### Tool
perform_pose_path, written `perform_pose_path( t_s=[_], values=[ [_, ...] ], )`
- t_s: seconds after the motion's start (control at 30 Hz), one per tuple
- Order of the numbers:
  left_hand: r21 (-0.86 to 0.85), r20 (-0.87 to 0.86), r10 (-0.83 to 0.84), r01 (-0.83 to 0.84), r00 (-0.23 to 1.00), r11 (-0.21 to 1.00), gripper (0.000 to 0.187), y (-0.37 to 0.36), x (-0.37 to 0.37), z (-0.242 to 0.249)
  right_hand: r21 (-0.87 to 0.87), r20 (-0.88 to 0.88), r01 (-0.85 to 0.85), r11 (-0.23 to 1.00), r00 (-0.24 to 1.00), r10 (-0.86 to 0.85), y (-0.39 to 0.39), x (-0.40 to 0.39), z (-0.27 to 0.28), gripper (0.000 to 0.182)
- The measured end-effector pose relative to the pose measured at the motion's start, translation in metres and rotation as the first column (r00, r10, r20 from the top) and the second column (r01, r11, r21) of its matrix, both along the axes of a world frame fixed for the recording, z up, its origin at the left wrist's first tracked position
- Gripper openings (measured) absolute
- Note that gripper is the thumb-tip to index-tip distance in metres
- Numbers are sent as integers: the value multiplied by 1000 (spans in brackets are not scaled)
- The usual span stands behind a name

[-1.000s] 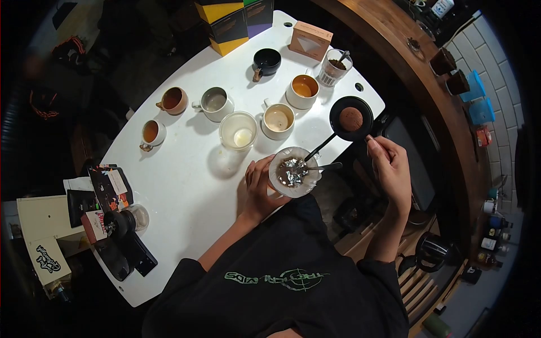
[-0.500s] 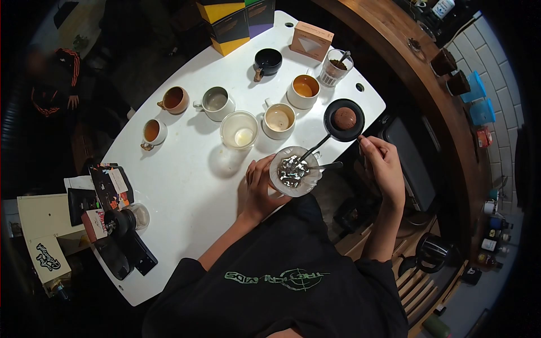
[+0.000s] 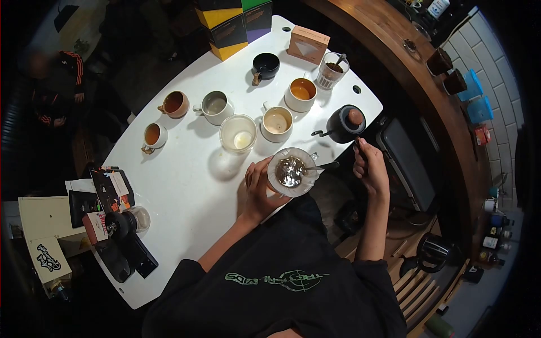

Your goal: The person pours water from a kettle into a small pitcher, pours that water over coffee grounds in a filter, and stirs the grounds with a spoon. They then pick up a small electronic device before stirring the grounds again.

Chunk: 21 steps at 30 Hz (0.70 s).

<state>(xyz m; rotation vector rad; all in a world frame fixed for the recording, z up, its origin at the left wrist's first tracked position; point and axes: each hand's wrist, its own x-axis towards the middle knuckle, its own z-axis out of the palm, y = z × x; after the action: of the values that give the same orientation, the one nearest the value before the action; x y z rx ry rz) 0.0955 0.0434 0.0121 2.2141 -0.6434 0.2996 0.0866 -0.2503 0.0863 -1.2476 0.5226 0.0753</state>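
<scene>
My left hand is wrapped round the side of a coffee dripper with a pale paper filter; what stands beneath it is largely hidden. Dark, shiny liquid fills the filter, and a spoon leans out to the right. In my right hand, closed round its handle, is a black gooseneck kettle with a brown lid knob. The kettle is held off to the upper right of the dripper, its spout pointing left, and no stream shows. Just above the dripper stand a clear glass and a white mug.
Several mugs stand on the white table, including a black cup. A glass of grounds stands by a peach box. A hand grinder lies at left. Another person is in the dark upper left.
The kettle has tilted back and its spout has moved away from over the dripper. My right hand has shifted slightly left and down. My left hand stays at the dripper.
</scene>
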Motion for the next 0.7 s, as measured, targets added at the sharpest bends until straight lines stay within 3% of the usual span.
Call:
perform_pose_path(
  t_s=[0.23, 0.4, 0.7],
  values=[
    [-6, -30, -1, 1, 1000, 1000, 87, 0, 0, 1, 33, -56, 129, 991, 990, -127, 14, 11, -61, 35],
    [9, -40, -3, 3, 999, 1000, 89, 1, -1, -2, -7, -101, 158, 987, 982, -158, 30, 17, -71, 35],
    [34, -16, -12, 13, 1000, 999, 86, 2, -1, 1, -25, 5, 132, 991, 991, -132, 39, 23, -90, 38]
  ],
)
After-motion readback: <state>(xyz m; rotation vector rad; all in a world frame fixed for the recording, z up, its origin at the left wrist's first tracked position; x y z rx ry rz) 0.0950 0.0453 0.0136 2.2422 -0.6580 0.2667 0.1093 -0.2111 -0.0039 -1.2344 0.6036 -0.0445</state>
